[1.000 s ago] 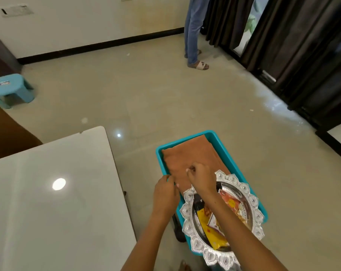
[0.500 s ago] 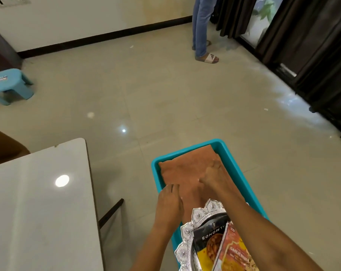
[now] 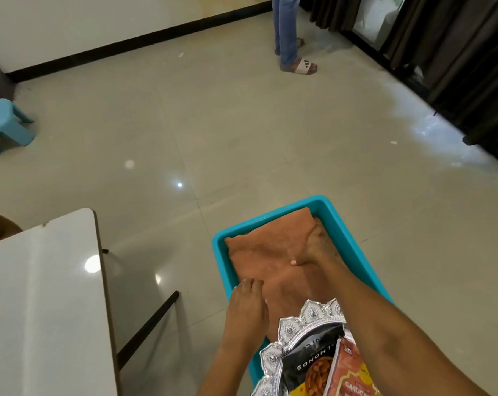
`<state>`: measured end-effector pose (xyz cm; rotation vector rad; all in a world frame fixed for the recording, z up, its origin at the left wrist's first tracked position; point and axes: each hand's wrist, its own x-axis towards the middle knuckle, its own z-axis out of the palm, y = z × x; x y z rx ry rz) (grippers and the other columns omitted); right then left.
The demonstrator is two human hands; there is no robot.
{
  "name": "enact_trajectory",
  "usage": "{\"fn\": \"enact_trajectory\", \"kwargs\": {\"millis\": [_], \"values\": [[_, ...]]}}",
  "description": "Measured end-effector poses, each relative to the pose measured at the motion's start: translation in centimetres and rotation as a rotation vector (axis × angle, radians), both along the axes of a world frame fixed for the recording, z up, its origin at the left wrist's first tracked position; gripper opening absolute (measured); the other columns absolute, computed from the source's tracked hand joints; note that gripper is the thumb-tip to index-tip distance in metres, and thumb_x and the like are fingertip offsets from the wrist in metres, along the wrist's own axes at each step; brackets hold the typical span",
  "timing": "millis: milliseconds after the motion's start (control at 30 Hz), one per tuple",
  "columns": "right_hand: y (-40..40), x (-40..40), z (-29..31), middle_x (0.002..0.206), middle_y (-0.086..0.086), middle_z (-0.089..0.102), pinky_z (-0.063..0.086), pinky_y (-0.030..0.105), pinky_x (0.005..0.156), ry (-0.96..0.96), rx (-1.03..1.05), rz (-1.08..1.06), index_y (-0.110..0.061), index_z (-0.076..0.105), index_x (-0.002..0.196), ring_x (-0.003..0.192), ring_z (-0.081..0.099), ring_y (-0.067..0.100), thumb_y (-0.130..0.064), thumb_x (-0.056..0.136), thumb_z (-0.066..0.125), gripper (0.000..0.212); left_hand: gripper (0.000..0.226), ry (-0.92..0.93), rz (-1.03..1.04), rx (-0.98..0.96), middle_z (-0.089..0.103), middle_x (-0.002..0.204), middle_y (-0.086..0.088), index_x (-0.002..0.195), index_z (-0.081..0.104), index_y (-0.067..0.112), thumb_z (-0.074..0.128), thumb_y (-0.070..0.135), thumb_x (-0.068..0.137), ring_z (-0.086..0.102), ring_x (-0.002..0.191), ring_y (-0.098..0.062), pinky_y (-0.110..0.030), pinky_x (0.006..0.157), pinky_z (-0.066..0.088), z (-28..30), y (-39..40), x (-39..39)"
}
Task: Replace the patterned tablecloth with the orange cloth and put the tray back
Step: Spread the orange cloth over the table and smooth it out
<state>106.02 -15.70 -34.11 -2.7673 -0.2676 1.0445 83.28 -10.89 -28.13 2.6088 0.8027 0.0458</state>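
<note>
Orange cloth (image 3: 270,252), folded, in teal bin (image 3: 353,241): right hand (image 3: 313,252) fingers grasping its far-right edge; left hand (image 3: 246,304) fingers clenched on near-left edge.

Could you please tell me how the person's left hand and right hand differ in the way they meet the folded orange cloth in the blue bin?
The right hand reaches far along the folded orange cloth, toward the far end of the blue plastic bin; the left hand stays at the cloth's near left edge. The right thumb lies on top with fingers tucked under a fold, whereas the left fingers curl at the edge, grip unclear. Both touch the same cloth.
</note>
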Motion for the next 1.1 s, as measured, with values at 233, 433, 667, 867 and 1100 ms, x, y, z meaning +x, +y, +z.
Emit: {"fn": "enact_trajectory", "kwargs": {"millis": [233, 433, 667, 867, 1100], "values": [[-0.1, 0.6, 1.4, 0.14, 0.01, 0.038, 0.037, 0.052, 0.104, 0.034, -0.078, -0.07, -0.027, 0.024, 0.142, 0.131, 0.036, 0.033, -0.036, 0.044, 0.093, 0.12, 0.035, -0.026, -0.016, -0.015, 0.067, 0.085, 0.002, 0.089, 0.066, 0.016, 0.078, 0.003, 0.059, 0.064, 0.07, -0.014, -0.019, 0.071, 0.043, 1.1, -0.4, -0.1], [-0.4, -0.1, 1.1, 0.133, 0.01, 0.052, 0.041, 0.05, 0.102, 0.021, -0.013, -0.157, -0.019, 0.034, 0.138, 0.123, 0.049, 0.032, -0.028, 0.043, 0.095, 0.112, 0.037, -0.02, -0.028, -0.022, 0.068, 0.088, 0.001, 0.092, 0.068, 0.016, 0.079, 0.002, 0.059, 0.065, 0.072, -0.015, -0.021, 0.064, 0.052, 0.6, -0.4, -0.8], [-0.7, -0.4, 1.9, 0.131, 0.007, 0.054, 0.043, 0.042, 0.1, 0.01, -0.027, -0.179, -0.01, 0.044, 0.129, 0.121, 0.051, 0.028, -0.026, 0.049, 0.093, 0.095, 0.036, -0.006, -0.033, -0.04, 0.069, 0.092, -0.003, 0.094, 0.068, 0.014, 0.077, 0.006, 0.06, 0.067, 0.073, -0.018, -0.026, 0.064, 0.055, 0.8, -0.8, -1.1], [-1.2, 0.0, 4.1, 0.124, 0.009, 0.059, 0.05, 0.038, 0.094, 0.09, 0.084, -0.226, -0.005, 0.055, 0.118, 0.115, 0.057, 0.026, -0.02, 0.037, 0.095, 0.092, 0.024, -0.025, -0.007, -0.057, 0.069, 0.098, -0.006, 0.097, 0.069, 0.011, 0.063, 0.005, 0.075, 0.067, 0.081, -0.023, -0.03, 0.071, 0.055, 1.9, -0.5, -1.7], [-1.4, -2.1, 7.5, 0.105, 0.008, 0.068, 0.051, 0.028, 0.08, -0.001, 0.243, -0.137, -0.006, 0.064, 0.099, 0.099, 0.064, 0.024, -0.02, 0.04, 0.094, 0.068, 0.028, -0.093, 0.103, -0.195, 0.055, 0.124, -0.005, 0.121, 0.054, 0.012, 0.043, 0.019, 0.097, 0.053, 0.109, -0.021, -0.028, 0.092, 0.041, 4.9, -0.1, -1.9]]}}
